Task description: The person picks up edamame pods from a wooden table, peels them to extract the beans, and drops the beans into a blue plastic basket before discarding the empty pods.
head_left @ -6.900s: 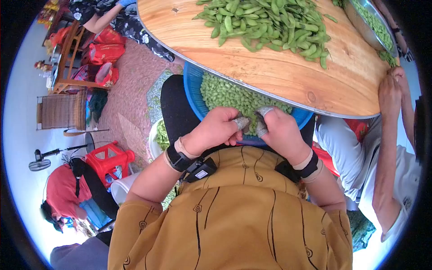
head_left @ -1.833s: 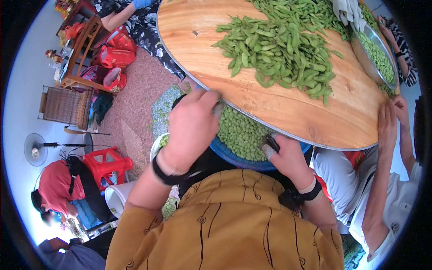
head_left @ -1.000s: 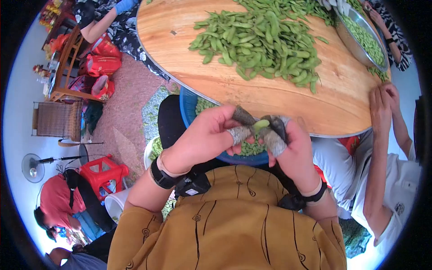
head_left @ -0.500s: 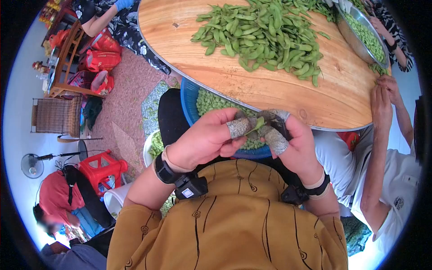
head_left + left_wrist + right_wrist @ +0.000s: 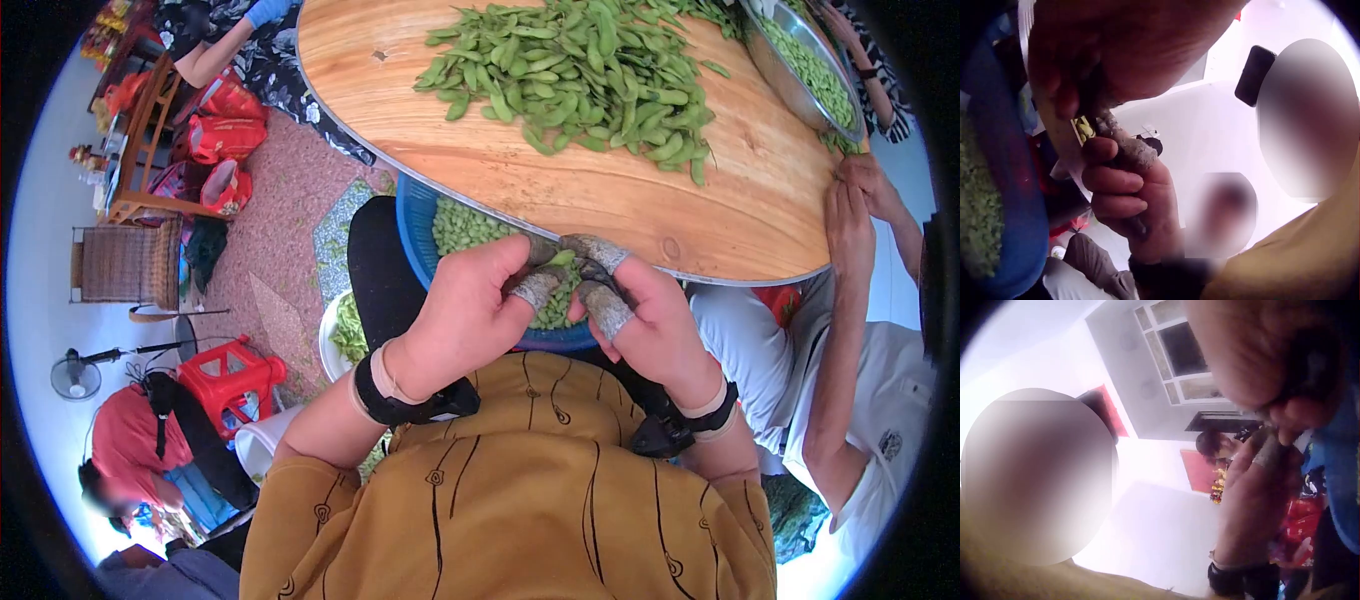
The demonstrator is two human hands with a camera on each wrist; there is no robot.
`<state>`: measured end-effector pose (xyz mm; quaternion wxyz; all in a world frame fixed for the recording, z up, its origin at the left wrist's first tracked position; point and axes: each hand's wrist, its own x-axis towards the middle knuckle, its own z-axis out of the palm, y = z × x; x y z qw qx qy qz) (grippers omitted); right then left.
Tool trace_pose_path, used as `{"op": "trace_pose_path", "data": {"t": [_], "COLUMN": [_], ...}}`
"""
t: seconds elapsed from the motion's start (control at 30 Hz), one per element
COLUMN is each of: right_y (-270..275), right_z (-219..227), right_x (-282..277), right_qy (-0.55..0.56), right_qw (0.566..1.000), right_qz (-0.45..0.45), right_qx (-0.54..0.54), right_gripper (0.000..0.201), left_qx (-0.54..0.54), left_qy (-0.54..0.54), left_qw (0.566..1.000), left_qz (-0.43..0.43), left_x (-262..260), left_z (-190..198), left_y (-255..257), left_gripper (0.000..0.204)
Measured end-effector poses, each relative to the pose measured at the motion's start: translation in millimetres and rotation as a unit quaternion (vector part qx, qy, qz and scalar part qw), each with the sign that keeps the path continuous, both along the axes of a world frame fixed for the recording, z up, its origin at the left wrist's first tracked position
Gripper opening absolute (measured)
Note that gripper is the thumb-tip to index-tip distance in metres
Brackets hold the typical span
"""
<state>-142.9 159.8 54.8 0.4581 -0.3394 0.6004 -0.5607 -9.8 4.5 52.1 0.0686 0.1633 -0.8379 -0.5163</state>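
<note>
Both hands meet over a blue plastic basin (image 5: pixel 413 228) of shelled green soybeans (image 5: pixel 462 226), just below the table's edge. Between the fingertips sits a green soybean pod (image 5: pixel 564 258), partly hidden by the fingers. My left hand (image 5: pixel 468 305) pinches it from one side, with grey tape wrapped round the thumb and a finger. My right hand (image 5: pixel 652 322) pinches it from the other side, its thumb and fingers taped too. In the left wrist view, the right hand's other fingers (image 5: pixel 1116 180) curl into the palm. A heap of unshelled pods (image 5: pixel 590 85) lies on the wooden tabletop (image 5: pixel 430 135).
A steel bowl (image 5: pixel 808 70) of shelled beans stands at the table's far right. Another person's hands (image 5: pixel 855 205) work at the right edge. On the left are a white bucket (image 5: pixel 262 440), a red stool (image 5: pixel 232 378) and a fan (image 5: pixel 76 375).
The left hand, raised by the table's edge 1.8 s ago, has come down beside the right. A pod has since been held between them, and the fingers have shifted closer round it.
</note>
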Motion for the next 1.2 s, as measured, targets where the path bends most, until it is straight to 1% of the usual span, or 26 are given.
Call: {"op": "trace_pose_path", "data": {"t": [0.03, 0.07, 0.1, 0.13, 0.17, 0.2, 0.23, 0.27, 0.3, 0.33, 0.4, 0.53, 0.57, 0.6, 0.63, 0.67, 0.7, 0.73, 0.77, 0.8, 0.87, 0.93, 1.07, 1.13, 1.17, 1.2], "right_y": [0, -1, -1, -1, 0, 0, 1, 1, 2, 3, 6, 8, 6, 3, 2, 0, -1, -2, -4, -5, -6, -8, -6, -6, -6, -6], "right_z": [0, 1, 2, 3, 5, 7, 9, 11, 12, 12, 12, 12, 9, 8, 8, 9, 8, 7, 6, 5, 4, 4, 1, -2, -3, -4], "right_x": [-1, -3, -4, -4, -4, -5, -5, -5, -5, -4, -5, -3, -3, -3, -3, -3, -2, 0, 2, 3, 5, 6, 8, 10, 12, 14], "right_qy": [-0.001, -0.061, -0.12, -0.12, -0.205, -0.288, -0.288, -0.302, -0.317, -0.317, -0.372, -0.393, -0.373, -0.352, -0.352, -0.324, -0.295, -0.297, -0.273, -0.247, -0.246, -0.246, -0.212, -0.205, -0.211, -0.216], "right_qw": [1.0, 0.998, 0.992, 0.992, 0.978, 0.956, 0.956, 0.952, 0.947, 0.946, 0.926, 0.917, 0.924, 0.932, 0.932, 0.94, 0.948, 0.947, 0.955, 0.963, 0.963, 0.963, 0.971, 0.974, 0.973, 0.972], "right_qz": [-0.001, 0.0, 0.002, 0.002, -0.004, -0.01, -0.01, -0.007, -0.004, -0.005, 0.0, 0.01, -0.012, -0.034, -0.035, -0.035, -0.035, -0.034, -0.03, -0.026, -0.026, -0.027, -0.027, -0.026, -0.034, -0.042], "right_qx": [0.0, 0.023, 0.045, 0.045, 0.048, 0.051, 0.051, 0.056, 0.062, 0.062, 0.06, 0.072, 0.078, 0.085, 0.084, 0.1, 0.116, 0.115, 0.111, 0.106, 0.108, 0.11, 0.106, 0.092, 0.085, 0.078], "right_gripper": [0.041, 0.037, 0.033, 0.033, 0.029, 0.026, 0.026, 0.025, 0.024, 0.024, 0.025, 0.026, 0.025, 0.024, 0.024, 0.021, 0.019, 0.019, 0.016, 0.013, 0.012, 0.011, 0.01, 0.01, 0.01, 0.01], "left_qx": [-0.074, -0.148, -0.148, -0.012, 0.124, 0.124, 0.372, 0.596, 0.626, 0.626, 0.703, 0.724, 0.614, 0.489, 0.488, 0.235, -0.036, -0.037, -0.188, -0.334, -0.384, -0.466, -0.505, -0.441, -0.441, -0.361], "left_qy": [0.012, 0.025, 0.025, 0.01, -0.005, -0.005, -0.007, -0.008, -0.01, -0.011, -0.013, -0.007, -0.043, -0.077, -0.078, -0.027, 0.025, 0.023, 0.066, 0.108, 0.069, 0.128, 0.153, 0.132, 0.132, 0.078], "left_qw": [0.997, 0.988, 0.988, 0.999, 0.992, 0.992, 0.928, 0.803, 0.78, 0.779, 0.711, 0.685, 0.787, 0.869, 0.869, 0.971, 0.999, 0.999, 0.98, 0.935, 0.918, 0.874, 0.85, 0.888, 0.887, 0.929], "left_qz": [-0.021, -0.042, -0.043, -0.028, -0.013, -0.013, -0.009, -0.004, -0.001, -0.001, -0.015, -0.084, -0.034, 0.016, 0.015, 0.022, 0.027, 0.027, -0.016, -0.058, -0.07, -0.048, 0.005, 0.016, 0.015, 0.005], "left_x": [-1, -1, -2, -2, -2, -2, -1, 0, 0, 1, 1, -1, -3, -5, -4, -2, -1, 0, 0, 0, 3, 3, 2, 5, 7, 10], "left_z": [3, 4, 4, 3, 2, -1, -7, -11, -14, -13, -12, -17, -14, -12, -11, -11, -10, -7, -3, 1, 1, -9, -18, -21, -21, -19], "left_y": [-1, -1, 0, 3, 4, 2, -3, -5, -2, -1, 0, -6, -7, -7, -6, -5, -4, -4, -4, -4, 3, 4, 11, 13, 14, 16], "left_gripper": [0.013, 0.012, 0.012, 0.012, 0.013, 0.013, 0.016, 0.02, 0.026, 0.026, 0.027, 0.02, 0.017, 0.014, 0.014, 0.013, 0.013, 0.013, 0.017, 0.021, 0.024, 0.022, 0.019, 0.018, 0.018, 0.017]}}
